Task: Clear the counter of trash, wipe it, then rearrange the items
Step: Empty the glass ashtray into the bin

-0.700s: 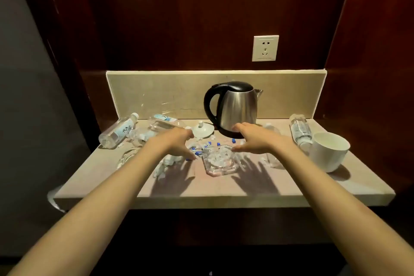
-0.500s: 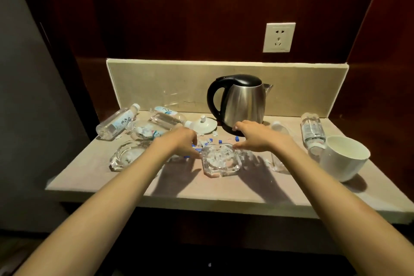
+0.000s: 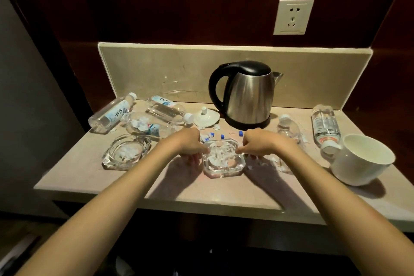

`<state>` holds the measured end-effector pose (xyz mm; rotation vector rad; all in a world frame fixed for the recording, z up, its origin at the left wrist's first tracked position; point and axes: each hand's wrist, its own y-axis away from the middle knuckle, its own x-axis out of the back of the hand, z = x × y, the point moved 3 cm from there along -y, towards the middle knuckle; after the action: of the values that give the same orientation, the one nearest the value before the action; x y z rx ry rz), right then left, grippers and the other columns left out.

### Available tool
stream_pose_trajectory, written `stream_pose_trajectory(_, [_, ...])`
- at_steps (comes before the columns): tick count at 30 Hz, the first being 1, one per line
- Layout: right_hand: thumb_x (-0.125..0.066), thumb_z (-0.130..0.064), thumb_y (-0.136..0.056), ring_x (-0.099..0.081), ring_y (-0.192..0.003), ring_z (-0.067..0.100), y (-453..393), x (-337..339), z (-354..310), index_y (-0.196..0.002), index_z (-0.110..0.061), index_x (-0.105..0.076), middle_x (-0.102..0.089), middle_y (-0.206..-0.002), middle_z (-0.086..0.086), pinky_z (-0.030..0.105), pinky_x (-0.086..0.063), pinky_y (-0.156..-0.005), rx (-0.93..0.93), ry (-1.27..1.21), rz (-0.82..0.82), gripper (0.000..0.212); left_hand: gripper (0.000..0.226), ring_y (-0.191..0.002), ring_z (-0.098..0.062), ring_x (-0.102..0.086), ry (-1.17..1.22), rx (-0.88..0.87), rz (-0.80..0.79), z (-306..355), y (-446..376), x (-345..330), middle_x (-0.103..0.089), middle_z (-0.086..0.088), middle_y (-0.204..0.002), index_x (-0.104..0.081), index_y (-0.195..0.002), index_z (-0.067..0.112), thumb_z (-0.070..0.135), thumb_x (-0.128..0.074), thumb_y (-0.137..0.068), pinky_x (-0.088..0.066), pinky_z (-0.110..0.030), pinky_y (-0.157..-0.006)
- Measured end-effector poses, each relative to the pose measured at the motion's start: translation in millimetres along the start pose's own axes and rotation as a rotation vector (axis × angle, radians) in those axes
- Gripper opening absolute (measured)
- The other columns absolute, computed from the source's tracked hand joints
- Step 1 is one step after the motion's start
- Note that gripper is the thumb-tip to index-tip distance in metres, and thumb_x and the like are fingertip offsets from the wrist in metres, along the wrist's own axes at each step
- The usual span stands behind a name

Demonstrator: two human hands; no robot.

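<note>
A square glass ashtray (image 3: 224, 164) full of white paper scraps sits mid-counter. My left hand (image 3: 190, 144) grips its left rim and my right hand (image 3: 257, 143) grips its right rim. A second glass ashtray (image 3: 125, 154) with scraps lies to the left. Three empty plastic bottles (image 3: 154, 116) lie on their sides at the back left. Another lying bottle (image 3: 324, 125) and a crushed bottle (image 3: 289, 129) are on the right. Small blue and white scraps (image 3: 221, 135) litter the beige counter (image 3: 201, 192) behind the ashtray.
A steel kettle (image 3: 246, 94) with black handle stands at the back centre, a white lid (image 3: 206, 116) beside it. A white mug (image 3: 363, 159) sits at the right. A wall socket (image 3: 292, 17) is above. Dark wood panels enclose the niche.
Both hands came down from hovering over the scraps and closed on the two sides of the central ashtray. The camera moved closer to the counter.
</note>
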<state>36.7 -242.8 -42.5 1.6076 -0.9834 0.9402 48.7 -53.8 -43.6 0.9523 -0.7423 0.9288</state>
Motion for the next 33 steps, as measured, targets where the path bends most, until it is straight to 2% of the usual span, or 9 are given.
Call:
stream_pose_trajectory(2, [-0.055, -0.033, -0.094, -0.055, -0.048, 0.012, -1.1, -5.6, 0.6, -0.073, -0.004, -0.069, -0.065, -0.062, 0.002, 0.022, -0.044, -0.05, -0.015, -0.068, -0.015, 0.038, 0.031, -0.073, -0.025, -0.072, 0.04, 0.012, -0.016, -0.6, -0.5, -1.2, -0.073, -0.011, -0.077, -0.069, -0.085, 0.0, 0.031, -0.066, -0.087, -0.059, -0.038, -0.075])
stream_pose_trajectory(6, [-0.056, -0.027, -0.092, -0.051, -0.043, 0.013, -1.4, -14.6, 2.6, -0.064, -0.009, -0.065, -0.066, -0.06, 0.005, 0.022, -0.042, -0.047, -0.073, -0.22, -0.034, 0.035, 0.027, -0.046, -0.013, -0.064, 0.168, 0.028, -0.087, -2.6, -0.7, -6.5, -0.07, -0.004, -0.058, -0.065, -0.076, 0.0, 0.023, -0.063, -0.09, -0.052, -0.027, -0.05])
stream_pose_trajectory(9, [-0.059, -0.024, -0.089, -0.049, -0.04, 0.01, 0.9, -16.1, 3.6, -0.07, -0.008, -0.065, -0.067, -0.063, 0.007, 0.02, -0.039, -0.043, -0.109, -0.305, -0.03, 0.026, 0.029, -0.048, -0.015, -0.065, 0.242, 0.012, -0.125, -5.5, -0.9, -9.3, -0.072, -0.008, -0.064, -0.067, -0.081, -0.004, 0.021, -0.06, -0.092, -0.05, -0.028, -0.047])
stream_pose_trajectory(12, [-0.059, -0.022, -0.088, -0.05, -0.039, 0.012, 5.7, -11.7, 4.4, -0.079, 0.001, -0.065, -0.064, -0.062, 0.007, 0.02, -0.039, -0.04, -0.122, -0.399, 0.044, 0.025, 0.029, -0.044, -0.014, -0.063, 0.247, -0.031, -0.091, -8.5, -0.7, -6.7, -0.07, -0.005, -0.058, -0.067, -0.081, -0.004, 0.022, -0.06, -0.092, -0.047, -0.024, -0.042])
stream_pose_trajectory(14, [-0.057, -0.02, -0.087, -0.049, -0.038, 0.013, 9.8, -6.7, 4.9, -0.085, 0.007, -0.066, -0.062, -0.061, 0.007, 0.019, -0.036, -0.038, -0.108, -0.484, 0.099, 0.029, 0.029, -0.043, -0.01, -0.06, 0.252, -0.087, -0.045, -9.8, -0.9, 0.7, -0.065, 0.001, -0.051, -0.066, -0.074, 0.003, 0.026, -0.061, -0.091, -0.046, -0.02, -0.042])
stream_pose_trajectory(18, [-0.056, -0.024, -0.091, -0.044, -0.033, 0.005, 20.9, -2.3, -0.3, -0.081, -0.001, -0.064, -0.06, -0.057, 0.004, 0.017, -0.029, -0.036, -0.079, -0.686, 0.127, 0.026, 0.031, -0.045, -0.012, -0.06, 0.438, -0.161, -0.026, -11.3, 4.5, 17.3, -0.059, 0.001, -0.045, -0.056, -0.065, 0.01, 0.025, -0.062, -0.092, -0.04, -0.016, -0.04])
stream_pose_trajectory(23, [-0.057, -0.027, -0.093, -0.038, -0.036, 0.007, 40.3, -7.2, -23.1, -0.074, -0.003, -0.055, -0.054, -0.052, 0.006, 0.016, -0.026, -0.038, -0.008, -0.855, 0.179, 0.031, 0.026, -0.049, -0.013, -0.064, 0.541, -0.231, -0.032, -23.7, 24.8, 25.4, -0.062, -0.008, -0.063, -0.058, -0.072, 0.005, 0.022, -0.063, -0.091, -0.04, -0.016, -0.04])
stream_pose_trajectory(28, [-0.061, -0.03, -0.091, -0.039, -0.041, 0.01, 57.0, -16.5, -54.3, -0.082, -0.005, -0.061, -0.054, -0.052, 0.005, 0.016, -0.027, -0.04, 0.022, -1.018, 0.176, 0.026, 0.022, -0.047, -0.011, -0.06, 0.632, -0.241, -0.066, -51.5, 53.8, 28.0, -0.064, -0.003, -0.062, -0.06, -0.076, 0.008, 0.025, -0.066, -0.087, -0.042, -0.016, -0.043])
stream_pose_trajectory(33, [-0.062, -0.029, -0.09, -0.037, -0.04, 0.009, 70.6, -33.6, -90.3, -0.085, 0.0, -0.062, -0.053, -0.052, 0.005, 0.015, -0.029, -0.039, 0.069, -1.066, 0.119, 0.03, 0.019, -0.047, -0.013, -0.062, 0.71, -0.198, -0.096, -85.8, 83.2, 21.5, -0.065, -0.009, -0.063, -0.06, -0.079, 0.006, 0.022, -0.065, -0.087, -0.043, -0.015, -0.042])
